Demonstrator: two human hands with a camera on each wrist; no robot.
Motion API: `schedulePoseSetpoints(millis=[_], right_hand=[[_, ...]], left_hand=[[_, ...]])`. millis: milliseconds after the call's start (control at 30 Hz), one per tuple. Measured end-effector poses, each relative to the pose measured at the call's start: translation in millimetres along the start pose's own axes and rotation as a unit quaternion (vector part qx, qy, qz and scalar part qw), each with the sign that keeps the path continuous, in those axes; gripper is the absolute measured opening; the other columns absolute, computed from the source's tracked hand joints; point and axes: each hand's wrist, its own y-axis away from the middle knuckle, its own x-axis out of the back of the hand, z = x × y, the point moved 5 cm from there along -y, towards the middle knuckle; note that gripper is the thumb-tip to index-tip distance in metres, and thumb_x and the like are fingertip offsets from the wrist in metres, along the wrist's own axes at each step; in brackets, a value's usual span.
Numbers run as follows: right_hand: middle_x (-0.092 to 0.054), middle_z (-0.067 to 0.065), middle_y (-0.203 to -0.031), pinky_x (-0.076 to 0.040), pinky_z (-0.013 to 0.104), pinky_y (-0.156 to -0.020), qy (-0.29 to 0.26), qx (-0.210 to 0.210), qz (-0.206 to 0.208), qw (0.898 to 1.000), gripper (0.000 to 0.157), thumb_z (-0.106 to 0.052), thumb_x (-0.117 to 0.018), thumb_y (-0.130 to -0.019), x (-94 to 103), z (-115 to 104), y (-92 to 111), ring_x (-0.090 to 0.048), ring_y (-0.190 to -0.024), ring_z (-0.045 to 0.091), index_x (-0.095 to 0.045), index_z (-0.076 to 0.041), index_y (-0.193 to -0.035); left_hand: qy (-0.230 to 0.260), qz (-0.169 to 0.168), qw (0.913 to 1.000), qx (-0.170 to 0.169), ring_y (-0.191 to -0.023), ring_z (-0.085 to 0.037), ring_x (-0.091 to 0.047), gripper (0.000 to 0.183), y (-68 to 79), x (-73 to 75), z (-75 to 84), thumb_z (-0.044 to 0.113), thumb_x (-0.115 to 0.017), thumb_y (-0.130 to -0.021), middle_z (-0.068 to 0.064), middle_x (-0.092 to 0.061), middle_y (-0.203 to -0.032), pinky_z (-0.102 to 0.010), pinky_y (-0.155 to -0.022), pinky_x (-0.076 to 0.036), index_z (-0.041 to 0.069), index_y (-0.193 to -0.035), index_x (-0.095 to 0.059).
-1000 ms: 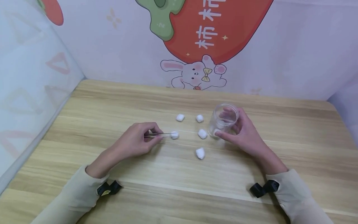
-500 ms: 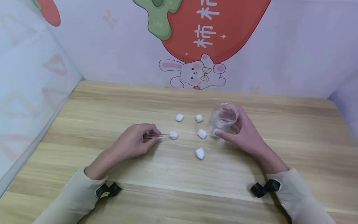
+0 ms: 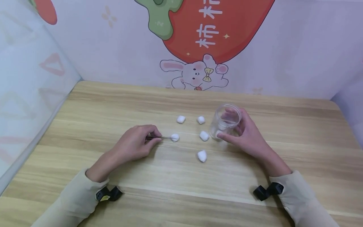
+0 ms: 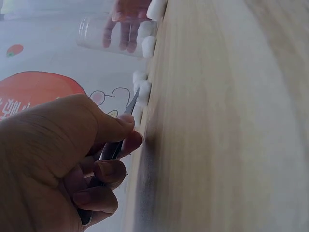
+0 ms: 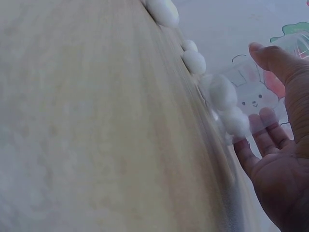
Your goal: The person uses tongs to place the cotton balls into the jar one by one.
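In the head view my left hand (image 3: 138,142) pinches metal tweezers (image 3: 164,137) between thumb and fingers. Their tips are closed together at a white cotton ball (image 3: 175,137) on the table. The left wrist view shows the dark tweezers handle (image 4: 112,150) running back under my fingers. With fingers and thumb around its side, my right hand (image 3: 250,138) holds a clear, lidless jar (image 3: 216,121) upright. Cotton balls (image 5: 223,93) sit in the bottom of the jar, seen through its wall in the right wrist view.
Several loose cotton balls lie between the hands: one at the back left (image 3: 181,119), one behind (image 3: 201,119), one beside the jar (image 3: 204,136) and one nearer the front (image 3: 202,156). A printed cloth backdrop (image 3: 127,56) borders the wooden table (image 3: 170,195) at the back.
The tweezers' arms, apart around the cotton ball before, have come together at it. The left hand has barely shifted. The right hand stays on the jar.
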Motion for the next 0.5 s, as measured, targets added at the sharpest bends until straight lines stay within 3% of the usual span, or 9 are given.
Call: schedulePoseSetpoints(millis=[133, 500], right_hand=[[-0.056, 0.007, -0.151, -0.038, 0.017, -0.121, -0.001, 0.003, 0.003, 1.0, 0.081, -0.011, -0.087, -0.088, 0.5, -0.9, 1.0, -0.052, -0.142, 0.013, -0.039, -0.016, -0.154], [-0.056, 0.007, -0.15, -0.038, 0.015, -0.12, -0.009, 0.004, 0.005, 1.0, 0.08, -0.01, -0.086, -0.089, -0.2, 0.9, 2.4, -0.053, -0.142, 0.013, -0.039, -0.014, -0.154]], left_hand=[[0.003, 0.004, 1.0, -0.005, -0.076, -0.006, -0.062, 0.004, -0.9, -0.2, 0.3, 0.015, -0.078, -0.097, 0.005, -0.079, -0.095, -0.029, -0.072, -0.05, 0.017, -0.1, -0.077], [0.025, 0.009, 0.9996, -0.005, -0.074, -0.008, -0.059, 0.003, -1.6, -1.0, -2.1, 0.016, -0.076, -0.099, 0.003, -0.078, -0.094, -0.026, -0.07, -0.048, 0.016, -0.102, -0.076]])
